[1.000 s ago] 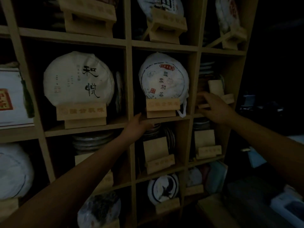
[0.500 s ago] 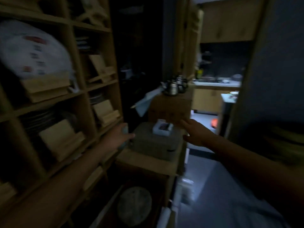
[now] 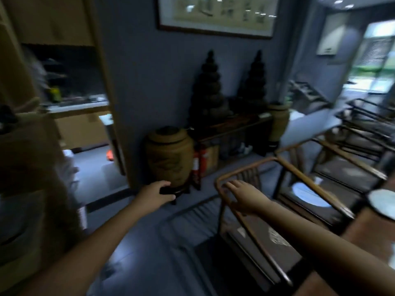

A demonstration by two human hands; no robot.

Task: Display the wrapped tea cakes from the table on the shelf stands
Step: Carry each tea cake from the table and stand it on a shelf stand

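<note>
The frame is blurred by motion. My left hand hangs in mid-air over the grey floor, fingers loosely spread, holding nothing. My right hand is stretched out flat above the back rail of a wooden chair, also with nothing in it. At the right edge a round white wrapped tea cake lies on the brown table. The shelf and its stands are out of view.
A large brown ceramic jar stands on a dark stand by the grey wall, with red extinguishers beside it. A low console with two dark tiered ornaments runs along the wall. More chairs fill the right side.
The view has swung right, away from the shelf, past a wooden counter, to the room with chairs and the table. Both hands left the shelf and hold nothing.
</note>
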